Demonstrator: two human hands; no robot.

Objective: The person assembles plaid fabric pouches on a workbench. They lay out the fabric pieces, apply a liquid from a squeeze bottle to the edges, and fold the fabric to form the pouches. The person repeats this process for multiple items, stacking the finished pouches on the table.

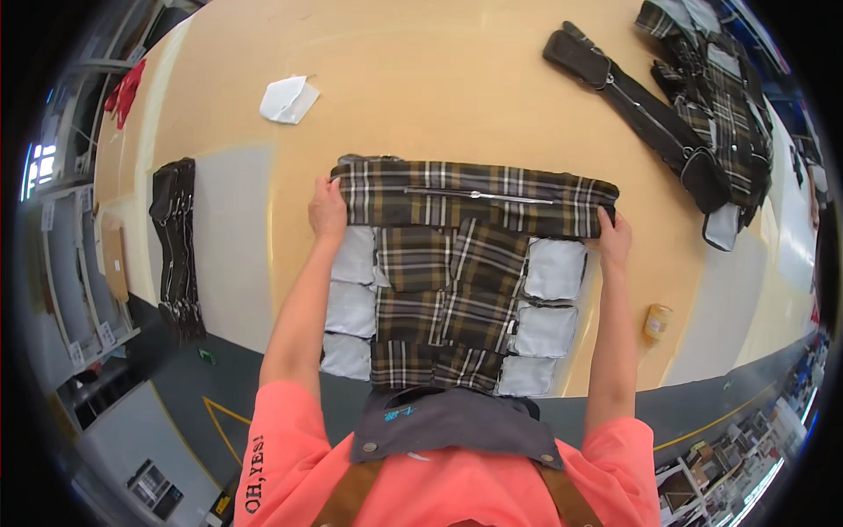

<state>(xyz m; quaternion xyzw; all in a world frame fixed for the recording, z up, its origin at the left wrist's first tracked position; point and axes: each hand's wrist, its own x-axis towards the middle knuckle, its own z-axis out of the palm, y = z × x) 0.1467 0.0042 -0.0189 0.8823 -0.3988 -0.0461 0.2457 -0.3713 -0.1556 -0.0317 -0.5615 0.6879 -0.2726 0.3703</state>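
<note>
2 hands on 1 plaid garment (pixel 474 198), spread flat on tan surface (pixel 457 88): left hand (pixel 327 211) grip closed on its left end, right hand (pixel 613 239) on its right end.

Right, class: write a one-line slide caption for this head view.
Left hand and right hand grip a folded plaid garment on a tan table.
</note>
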